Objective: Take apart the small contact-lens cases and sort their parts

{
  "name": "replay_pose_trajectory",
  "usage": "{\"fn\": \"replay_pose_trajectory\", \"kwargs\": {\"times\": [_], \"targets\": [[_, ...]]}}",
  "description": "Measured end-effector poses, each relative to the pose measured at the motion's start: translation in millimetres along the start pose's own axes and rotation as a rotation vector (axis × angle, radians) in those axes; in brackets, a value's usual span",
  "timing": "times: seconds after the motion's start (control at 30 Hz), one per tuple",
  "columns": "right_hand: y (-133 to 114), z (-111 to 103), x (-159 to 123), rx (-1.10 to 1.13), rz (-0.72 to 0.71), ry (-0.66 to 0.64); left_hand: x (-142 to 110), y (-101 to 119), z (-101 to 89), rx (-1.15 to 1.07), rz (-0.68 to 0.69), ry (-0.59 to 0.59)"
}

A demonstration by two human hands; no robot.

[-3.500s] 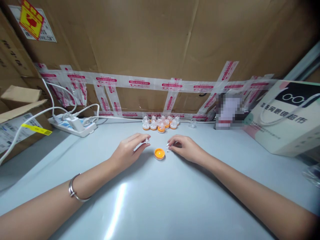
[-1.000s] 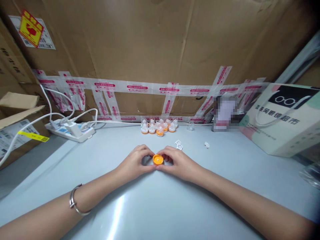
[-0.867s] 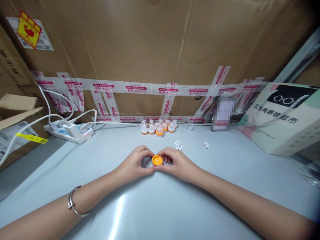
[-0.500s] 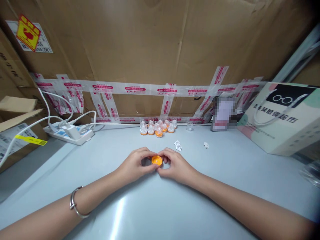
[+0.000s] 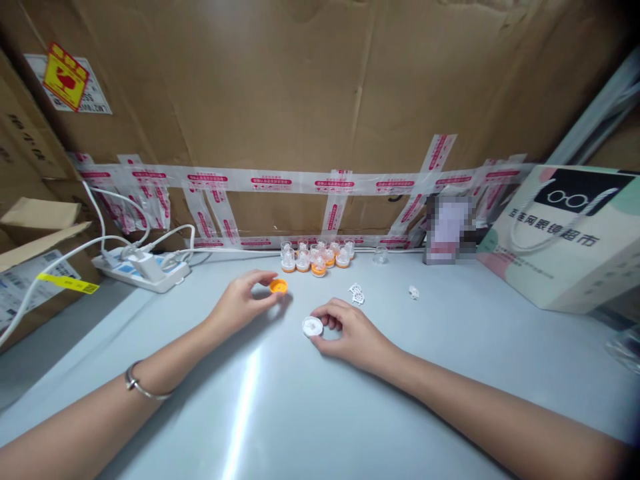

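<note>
Between the thumb and fingers of my left hand [image 5: 246, 293] is a round orange cap [image 5: 279, 287], its hollow side up. My right hand [image 5: 350, 328] grips a round white disc-shaped part [image 5: 313, 326] by its right edge, just above or on the table; which of the two I cannot tell. The cap and the white part are apart. Beyond my right hand lie white openwork pieces [image 5: 357, 293], flat on the table. Behind both hands, several small clear-topped containers with orange and white bases [image 5: 319, 259] stand in a cluster.
A clear cup-like piece [image 5: 381, 255] and a small white piece [image 5: 413, 292] lie to the right. At left are a power strip [image 5: 145, 270] with cables and an open carton [image 5: 40, 267]. A pixelated phone-like object [image 5: 447, 230] and a paper bag [image 5: 555, 240] stand at right.
The orange cap has come off the white part. My left hand has carried it left and away from me, while my right hand has stayed in place with the white part.
</note>
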State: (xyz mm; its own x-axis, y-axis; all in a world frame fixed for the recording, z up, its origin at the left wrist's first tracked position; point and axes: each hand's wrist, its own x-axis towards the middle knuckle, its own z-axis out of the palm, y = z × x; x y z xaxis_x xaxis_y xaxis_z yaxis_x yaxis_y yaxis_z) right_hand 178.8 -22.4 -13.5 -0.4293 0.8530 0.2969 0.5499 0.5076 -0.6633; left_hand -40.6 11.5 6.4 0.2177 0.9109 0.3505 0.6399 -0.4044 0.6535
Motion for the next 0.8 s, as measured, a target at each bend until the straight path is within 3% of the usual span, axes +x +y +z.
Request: {"fn": "replay_pose_trajectory", "kwargs": {"times": [0.1, 0.23, 0.43, 0.57, 0.67, 0.8], "targets": [[1, 0, -1, 0.003, -0.014, 0.0, 8, -18, -6.2, 0.094, -0.05, -0.048], [0, 0, 0, 0.006, -0.022, -0.001, 9, -21, -4.6, 0.23, 0.062, -0.112], [-3, -5, 0, 0.019, -0.002, -0.037, 2, -9, -5.7, 0.307, 0.178, -0.024], [-5, -6, 0, 0.036, 0.003, -0.053, -11, 11, -0.1, 0.236, 0.329, -0.162], [-6, -6, 0, 0.036, 0.009, -0.064, -21, 23, 8.3, 0.191, 0.342, -0.283], [-6, -6, 0, 0.038, 0.011, -0.076, -20, 21, 9.2, 0.172, 0.312, -0.255]]}}
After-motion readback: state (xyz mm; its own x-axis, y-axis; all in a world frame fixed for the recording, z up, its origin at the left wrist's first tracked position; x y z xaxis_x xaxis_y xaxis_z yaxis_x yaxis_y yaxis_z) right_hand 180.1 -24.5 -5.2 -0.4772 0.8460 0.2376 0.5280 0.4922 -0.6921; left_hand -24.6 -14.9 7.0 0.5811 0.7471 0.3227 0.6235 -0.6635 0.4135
